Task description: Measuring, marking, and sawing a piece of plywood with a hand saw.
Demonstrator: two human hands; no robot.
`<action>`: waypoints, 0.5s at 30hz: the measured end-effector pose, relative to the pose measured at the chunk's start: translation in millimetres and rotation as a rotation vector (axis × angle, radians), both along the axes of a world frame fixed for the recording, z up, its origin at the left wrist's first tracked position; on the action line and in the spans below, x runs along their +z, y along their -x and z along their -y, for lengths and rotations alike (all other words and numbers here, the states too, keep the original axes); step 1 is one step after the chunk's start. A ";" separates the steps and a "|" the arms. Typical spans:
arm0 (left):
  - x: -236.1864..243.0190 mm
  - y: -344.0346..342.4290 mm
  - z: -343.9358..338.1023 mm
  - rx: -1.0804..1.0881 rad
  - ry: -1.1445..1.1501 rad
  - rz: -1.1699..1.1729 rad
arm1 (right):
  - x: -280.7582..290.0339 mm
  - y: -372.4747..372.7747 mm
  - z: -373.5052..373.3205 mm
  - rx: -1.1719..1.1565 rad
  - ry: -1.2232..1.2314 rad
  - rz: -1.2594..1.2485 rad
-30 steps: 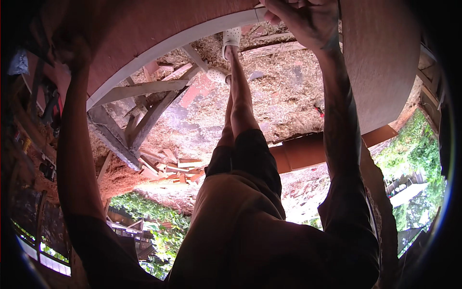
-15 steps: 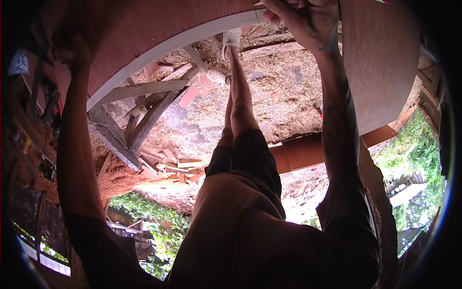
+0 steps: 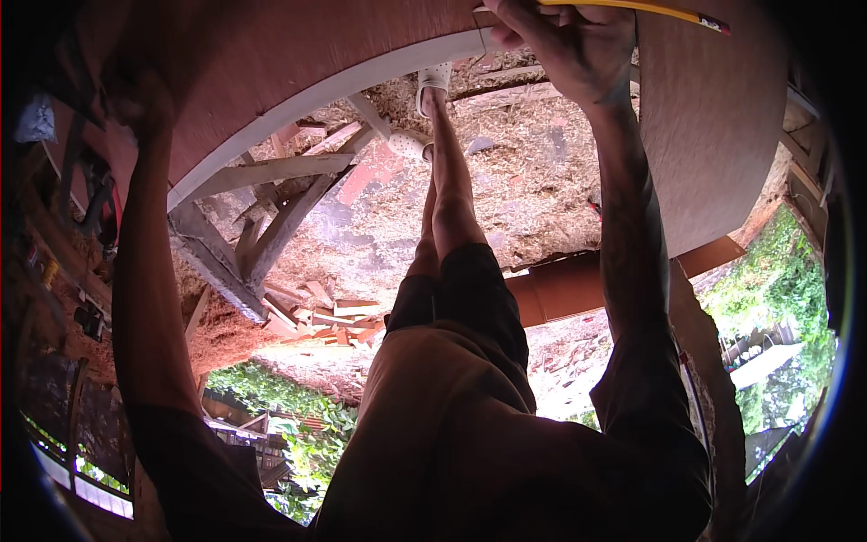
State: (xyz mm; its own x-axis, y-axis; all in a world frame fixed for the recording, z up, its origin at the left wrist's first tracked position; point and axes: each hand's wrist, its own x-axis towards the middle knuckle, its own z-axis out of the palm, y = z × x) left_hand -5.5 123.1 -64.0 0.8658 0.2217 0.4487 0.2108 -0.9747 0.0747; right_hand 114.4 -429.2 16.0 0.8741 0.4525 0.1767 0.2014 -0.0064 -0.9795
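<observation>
A yellow pencil (image 3: pixel 664 9) lies across my right hand (image 3: pixel 582 45), whose fingers are closed on it. Its eraser end points to the right, and the hand is at the top of the picture. Beneath the fingertips is the pale curved edge of a reddish-brown wooden panel (image 3: pixel 262 68). A short dark mark crosses that edge beside the hand. In deep shade at the upper left, my left hand (image 3: pixel 140 99) is against the panel's left part; its fingers are too dark to make out.
A pale wooden panel (image 3: pixel 709 117) stands to the right of my right forearm. Rough timber supports (image 3: pixel 280 217) are under the curved panel at left. Wood shavings (image 3: pixel 515 181) cover the ground around my feet, with offcuts (image 3: pixel 339 316) heaped nearer me and brown cardboard (image 3: pixel 564 285) at right.
The pencil has come into view above my right hand, which has turned slightly. My left forearm has shifted a little to the right.
</observation>
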 end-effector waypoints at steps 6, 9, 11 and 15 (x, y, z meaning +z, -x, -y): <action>-33.1 3.1 -6.3 -0.021 -0.508 0.055 | 1.5 -4.9 5.6 -0.042 -0.062 -0.057; -29.4 4.3 15.8 0.051 -0.154 0.146 | 12.6 -1.5 2.0 -0.169 -0.164 -0.259; -16.8 5.3 36.6 0.026 0.135 0.249 | 24.8 -2.5 -2.8 -0.210 -0.142 -0.391; 19.6 -2.3 76.4 0.117 0.084 0.100 | 48.2 -20.9 -24.5 -0.303 -0.054 -0.539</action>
